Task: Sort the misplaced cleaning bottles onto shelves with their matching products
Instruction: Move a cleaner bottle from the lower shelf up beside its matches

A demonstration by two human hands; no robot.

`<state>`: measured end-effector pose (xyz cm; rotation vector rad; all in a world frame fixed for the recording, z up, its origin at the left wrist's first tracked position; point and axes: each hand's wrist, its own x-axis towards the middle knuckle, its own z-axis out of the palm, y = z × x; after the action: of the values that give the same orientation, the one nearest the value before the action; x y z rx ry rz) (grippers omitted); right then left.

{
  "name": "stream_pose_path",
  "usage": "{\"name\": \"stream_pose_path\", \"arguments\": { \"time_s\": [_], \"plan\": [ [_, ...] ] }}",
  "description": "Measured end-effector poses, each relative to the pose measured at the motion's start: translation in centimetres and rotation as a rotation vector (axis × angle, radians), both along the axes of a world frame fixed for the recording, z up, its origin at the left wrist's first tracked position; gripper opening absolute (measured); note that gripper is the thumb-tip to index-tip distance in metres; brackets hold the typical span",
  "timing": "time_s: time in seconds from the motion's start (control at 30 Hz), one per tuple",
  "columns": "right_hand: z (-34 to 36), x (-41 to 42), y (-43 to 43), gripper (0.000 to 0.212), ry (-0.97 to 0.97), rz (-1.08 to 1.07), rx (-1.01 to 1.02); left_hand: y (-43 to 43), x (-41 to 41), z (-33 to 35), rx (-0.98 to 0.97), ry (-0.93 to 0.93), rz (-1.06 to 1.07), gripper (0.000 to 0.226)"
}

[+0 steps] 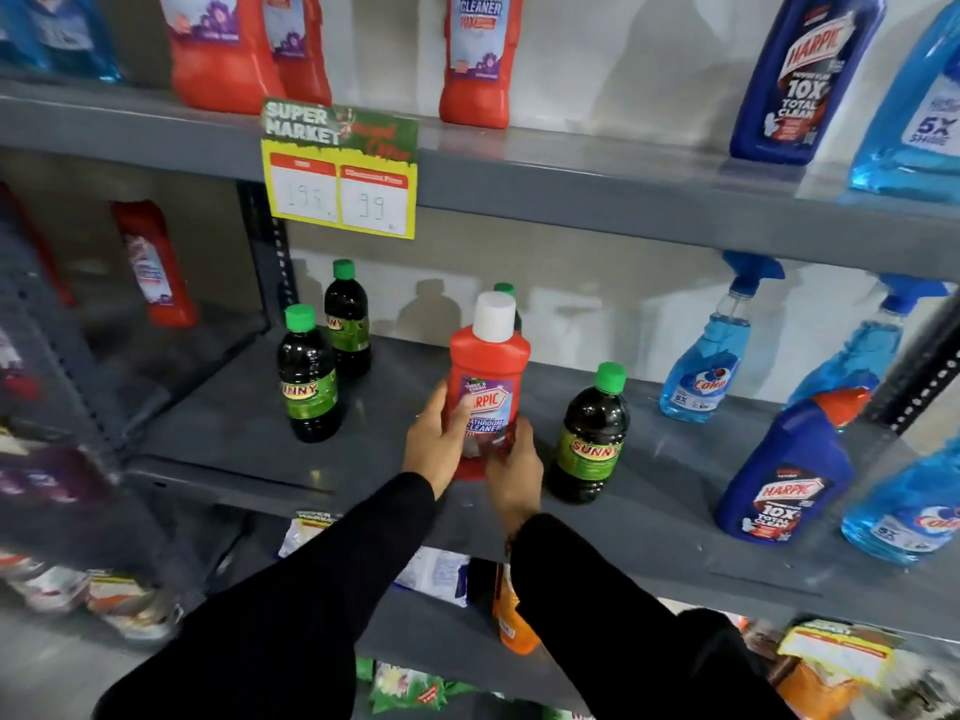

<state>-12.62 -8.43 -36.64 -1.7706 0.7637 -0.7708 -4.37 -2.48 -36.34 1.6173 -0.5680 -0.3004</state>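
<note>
Head view: two black sleeves (322, 589) are reaching up from the bottom edge to the middle shelf (260, 449). Left hand (434, 444) and right hand (514, 467) are both gripping the red Harpic bathroom cleaner bottle (488, 376), fingers wrapping its lower half from either side, thumbs on the label. Bottle is standing upright near the shelf's front edge, white cap up; cannot tell if the base is touching the shelf. It is sitting among green-capped dark Sunny bottles: one (589, 433) just beside the right hand, two (309, 374) well apart to the left, a fourth mostly hidden behind the red bottle. Further right on the same shelf, a blue Harpic bottle (784, 470) and blue Colin spray bottles (709, 350) are standing. Upper shelf is carrying matching red cleaner bottles (480, 59), with a yellow price card (340, 168) hanging off its front edge.
</note>
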Motion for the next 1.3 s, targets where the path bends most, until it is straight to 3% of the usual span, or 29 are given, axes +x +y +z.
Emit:
{"name": "stream_pose_path", "arguments": {
  "time_s": [0.13,0.23,0.37,0.5,0.67,0.73,0.83,1.13,1.3],
  "plan": [
    [-0.3,-2.6,2.1,0.035,-0.122,0.057,0.004,2.4,-2.1,-0.2,0.012,-0.256,0.081,0.036],
    [1.3,-4.4,4.0,0.033,-0.232,0.126,-0.039,3.8,-3.9,1.6,0.002,-0.48,0.2,0.055],
    [7.2,-5.8,5.8,0.04,-0.39,0.097,-0.207,5.4,-5.9,8.7,-0.187,-0.647,0.309,0.057],
    [15.0,-6.5,6.8,0.048,-0.56,0.004,-0.37,7.3,-7.5,17.4,-0.362,-0.712,0.203,0.053],
    [25.4,-6.1,6.6,0.039,-0.739,0.038,-0.465,9.2,-7.3,28.2,-0.457,-0.764,-0.013,0.041],
    [28.3,-5.0,6.0,0.039,-0.745,0.049,-0.462,9.2,-6.3,31.8,-0.404,-0.78,-0.063,0.04],
    [31.5,-3.0,4.7,0.02,-0.731,0.061,-0.426,8.2,-3.9,35.5,-0.294,-0.734,-0.121,0.039],
    [33.5,3.2,0.9,0.029,-0.434,-0.015,-0.416,4.7,2.1,37.1,-0.156,-0.599,-0.213,0.038],
    [33.1,4.7,0.3,0.031,-0.405,-0.014,-0.43,3.9,4.6,36.5,-0.202,-0.493,-0.246,0.039]
  ]
}}
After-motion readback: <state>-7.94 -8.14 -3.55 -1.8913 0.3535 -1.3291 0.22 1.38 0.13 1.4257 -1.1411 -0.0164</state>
